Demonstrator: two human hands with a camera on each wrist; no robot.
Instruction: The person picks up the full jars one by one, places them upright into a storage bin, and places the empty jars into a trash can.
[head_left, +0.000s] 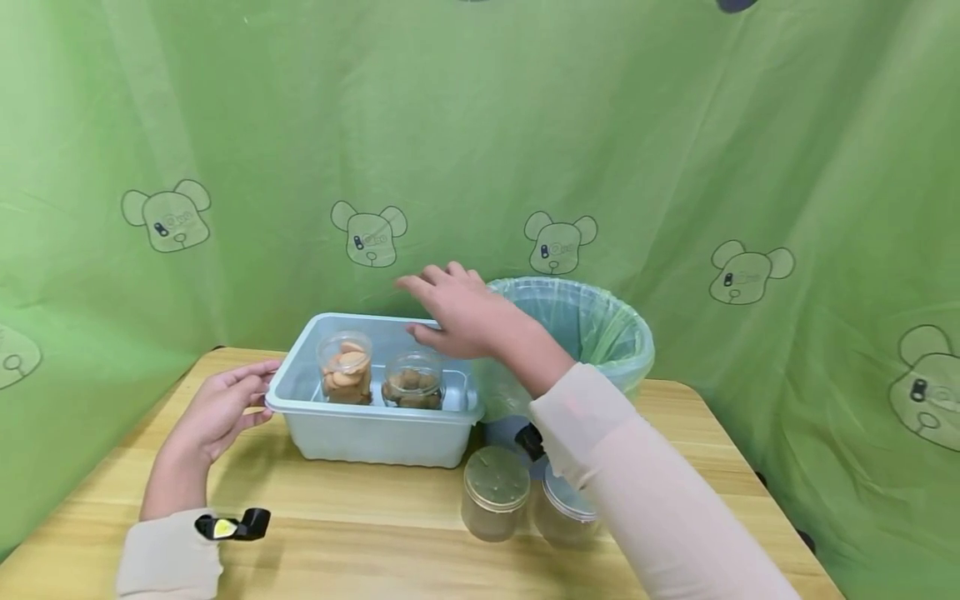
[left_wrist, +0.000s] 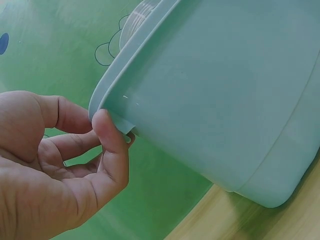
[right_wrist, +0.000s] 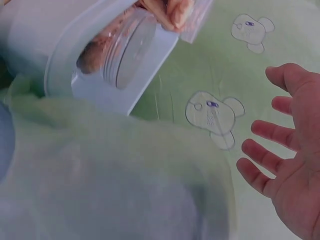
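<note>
Pinching, head view: left hand (head_left: 225, 410) on left end of light-blue rectangular plastic bin (head_left: 378, 437), which sits on pale wooden table (head_left: 337, 542), two clear round food jars (head_left: 346, 383) inside. Right hand (head_left: 468, 315) over bin's right end.
Left wrist: thumb and fingers closed on rim.
Right wrist: fingers spread, nothing held.

A wood-grained table (head_left: 360, 542) carries a blue tub (head_left: 375, 437), lined bin (head_left: 633, 362) and two jars (head_left: 493, 496).

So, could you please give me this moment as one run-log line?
left hand: gripping blue tub | right hand: empty, near lined bin | in tub: two filled jars | on table: two other jars
</note>
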